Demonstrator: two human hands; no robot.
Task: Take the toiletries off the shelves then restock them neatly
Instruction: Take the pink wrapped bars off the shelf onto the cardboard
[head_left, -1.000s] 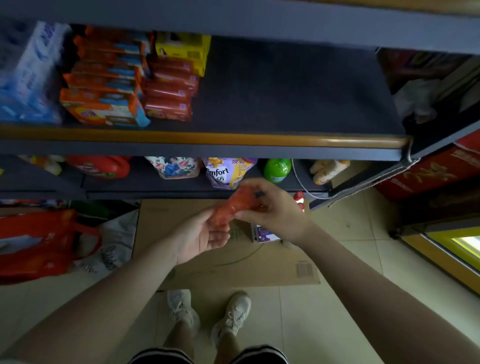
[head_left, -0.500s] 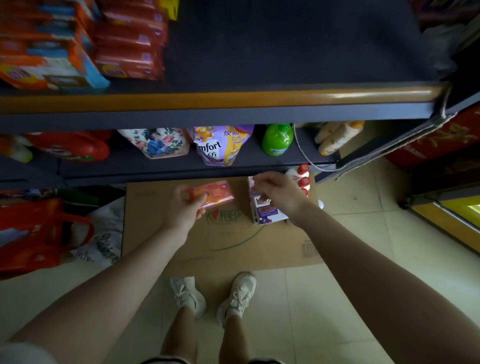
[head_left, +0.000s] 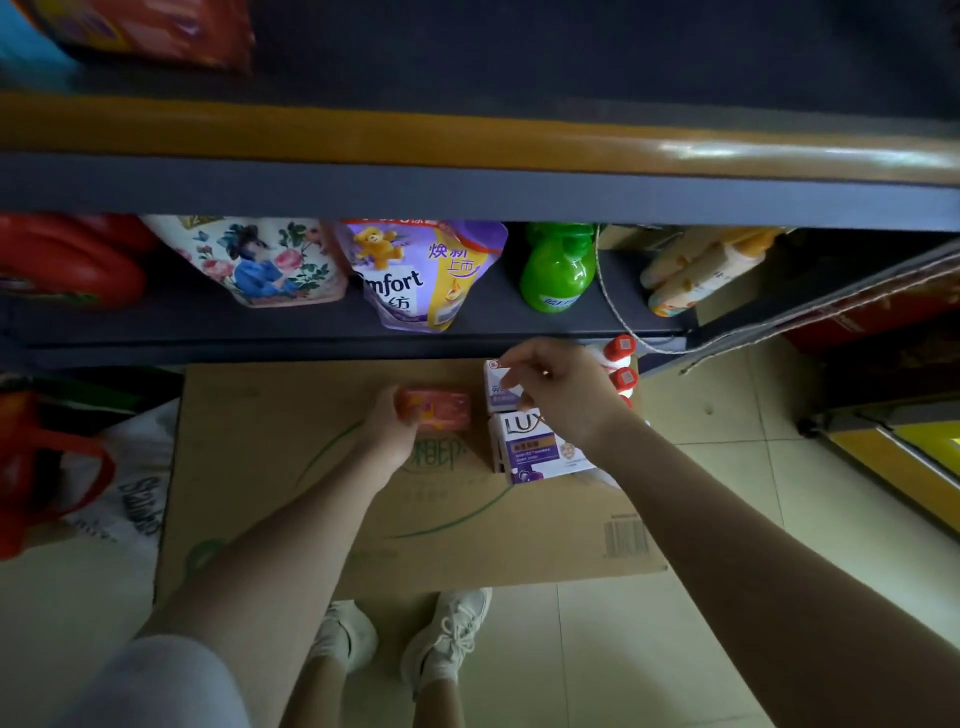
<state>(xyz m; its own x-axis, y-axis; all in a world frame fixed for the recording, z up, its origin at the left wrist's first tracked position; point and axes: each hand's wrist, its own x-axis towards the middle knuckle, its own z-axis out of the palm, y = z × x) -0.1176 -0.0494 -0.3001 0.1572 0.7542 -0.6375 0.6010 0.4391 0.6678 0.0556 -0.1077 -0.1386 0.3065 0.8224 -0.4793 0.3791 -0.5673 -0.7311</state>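
My left hand (head_left: 387, 434) grips an orange soap pack (head_left: 435, 409) low over the flattened cardboard (head_left: 291, 499) on the floor. My right hand (head_left: 558, 387) hovers with curled fingers over a white and purple soap box (head_left: 497, 389); I cannot tell if it pinches the box. A purple Lux soap box (head_left: 535, 453) lies just in front of that one. On the lower shelf (head_left: 311, 317) stand a Comfort refill pouch (head_left: 423, 275), a floral pouch (head_left: 265, 262), a green bottle (head_left: 557, 270) and pale bottles (head_left: 701, 270).
Red-capped bottles (head_left: 621, 364) stand beyond my right hand. A red jug (head_left: 67, 260) sits at the shelf's left. A red bag (head_left: 41, 457) and a white plastic bag (head_left: 130, 499) lie left of the cardboard. The orange-edged upper shelf (head_left: 467, 140) overhangs. My shoes (head_left: 405, 639) touch the cardboard's near edge.
I have bent lower toward the floor. The soap pack went from both hands into my left hand and down over the cardboard. My right hand moved right to the soap boxes.
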